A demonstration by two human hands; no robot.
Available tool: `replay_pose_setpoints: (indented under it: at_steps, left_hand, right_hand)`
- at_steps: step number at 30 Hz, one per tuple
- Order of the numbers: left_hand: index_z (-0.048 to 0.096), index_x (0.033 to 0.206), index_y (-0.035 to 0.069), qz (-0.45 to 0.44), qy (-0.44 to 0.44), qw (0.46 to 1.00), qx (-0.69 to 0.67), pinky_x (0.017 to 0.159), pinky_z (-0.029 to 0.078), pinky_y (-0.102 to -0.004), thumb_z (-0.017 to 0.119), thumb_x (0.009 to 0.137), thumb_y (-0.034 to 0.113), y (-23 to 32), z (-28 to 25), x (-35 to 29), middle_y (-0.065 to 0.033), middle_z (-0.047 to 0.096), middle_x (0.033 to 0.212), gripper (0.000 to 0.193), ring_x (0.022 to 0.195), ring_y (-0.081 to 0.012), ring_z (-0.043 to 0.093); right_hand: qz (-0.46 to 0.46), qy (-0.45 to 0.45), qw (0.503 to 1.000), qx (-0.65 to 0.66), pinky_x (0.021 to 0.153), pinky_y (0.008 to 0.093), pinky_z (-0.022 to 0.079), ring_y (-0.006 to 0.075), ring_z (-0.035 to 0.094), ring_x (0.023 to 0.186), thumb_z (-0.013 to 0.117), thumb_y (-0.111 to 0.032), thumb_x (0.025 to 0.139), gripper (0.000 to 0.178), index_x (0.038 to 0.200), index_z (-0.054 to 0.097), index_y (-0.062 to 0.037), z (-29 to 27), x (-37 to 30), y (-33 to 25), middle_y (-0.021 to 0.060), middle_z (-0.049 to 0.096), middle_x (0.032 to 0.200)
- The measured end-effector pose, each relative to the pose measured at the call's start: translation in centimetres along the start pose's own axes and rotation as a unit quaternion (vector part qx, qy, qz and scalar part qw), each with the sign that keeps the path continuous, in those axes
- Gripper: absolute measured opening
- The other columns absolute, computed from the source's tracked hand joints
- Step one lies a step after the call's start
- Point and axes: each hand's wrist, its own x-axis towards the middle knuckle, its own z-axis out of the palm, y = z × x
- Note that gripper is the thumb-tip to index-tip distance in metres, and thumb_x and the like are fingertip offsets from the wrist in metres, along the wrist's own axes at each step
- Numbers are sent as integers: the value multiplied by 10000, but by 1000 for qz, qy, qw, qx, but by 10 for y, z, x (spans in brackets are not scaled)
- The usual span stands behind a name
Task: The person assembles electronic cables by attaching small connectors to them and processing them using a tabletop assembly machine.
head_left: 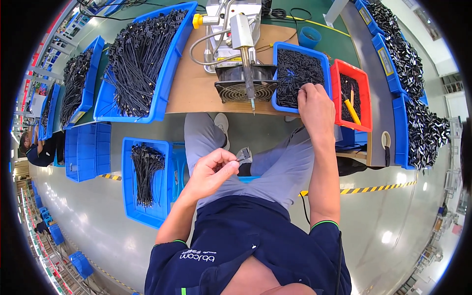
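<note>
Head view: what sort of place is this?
Most likely a factory assembly area, perhaps for cables: a blue bin packed with black cables, a blue tray of small black pieces, and black-and-yellow striped floor tape.

Glossy grey floor (364,221), yellow-black striped tape (364,190), bright reflections (387,237)

There was one left hand (210,175); one right hand (317,110); one fan (231,92); one red bin (366,96); black pieces (299,66) were uncountable.
</note>
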Motion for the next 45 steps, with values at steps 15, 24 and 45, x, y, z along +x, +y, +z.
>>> replay_pose_setpoints:
  at_steps: [15, 24, 45]
  left_hand:
    - [670, 1023, 16, 37, -29, 994, 98, 643, 467, -211, 708, 1023, 119, 23, 15, 20, 18, 686, 840, 110, 731, -20, 579]
    - [672, 1026, -2, 41, -39, 994, 92, 625, 501, -252, 726, 1005, 144, 26, 24, 28, -21, 712, 814, 157, 716, -57, 615]
    - [685, 1032, -12, 44, -30, 994, 91, 682, 549, -267, 736, 1002, 120, 23, 28, 29, -39, 749, 871, 145, 773, -79, 669]
  right_hand:
    - [70, -20, 782, 619, 671, 195, 472, 10, 560, 772, 693, 29, 963, 96, 1052, 679, -3, -46, -65, -45, 4, 701, 982]
    - [128, -167, 695, 688, 843, 243, 540, 94, 674, 951, 682, -7, 1008, 225, 1229, 695, 28, -26, -120, -65, 70, 735, 1059]
    - [-6, -188, 779, 598, 806, 281, 547, 146, 689, 970, 725, 27, 952, 165, 1110, 768, 8, -27, -117, -47, 109, 740, 1108]
